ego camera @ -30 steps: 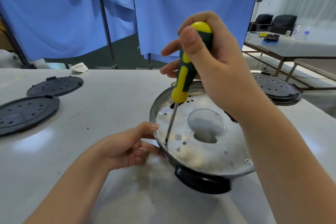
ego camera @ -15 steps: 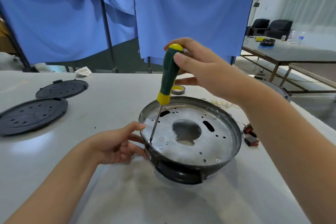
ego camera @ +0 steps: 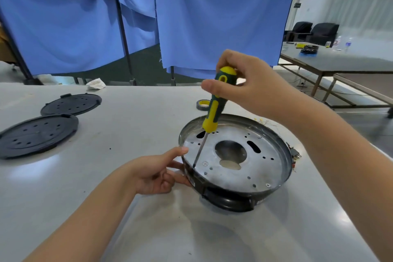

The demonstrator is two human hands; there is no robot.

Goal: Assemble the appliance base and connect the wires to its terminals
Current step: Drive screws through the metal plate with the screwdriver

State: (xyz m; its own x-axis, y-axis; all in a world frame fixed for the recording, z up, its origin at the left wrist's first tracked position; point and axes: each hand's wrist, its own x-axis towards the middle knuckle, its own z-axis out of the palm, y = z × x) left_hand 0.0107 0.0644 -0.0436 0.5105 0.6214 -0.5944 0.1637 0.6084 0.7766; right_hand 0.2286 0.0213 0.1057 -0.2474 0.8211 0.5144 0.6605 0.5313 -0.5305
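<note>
Gripping a screwdriver (ego camera: 214, 104), right hand (ego camera: 244, 83); left hand (ego camera: 157, 173) holds the base (ego camera: 234, 164) on grey table (ego camera: 127, 134), blue curtains (ego camera: 212, 17) behind.

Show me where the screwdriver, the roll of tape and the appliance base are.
screwdriver (ego camera: 214, 110): head view, on the green and yellow handle.
roll of tape (ego camera: 201, 105): head view, on its top face.
appliance base (ego camera: 261, 168): head view, on the bare metal plate.

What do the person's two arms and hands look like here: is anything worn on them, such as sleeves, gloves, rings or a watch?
Both forearms are bare to the frame's edge, with no sleeves showing. The left hand and right hand wear no gloves, rings, watch or markings.
</note>
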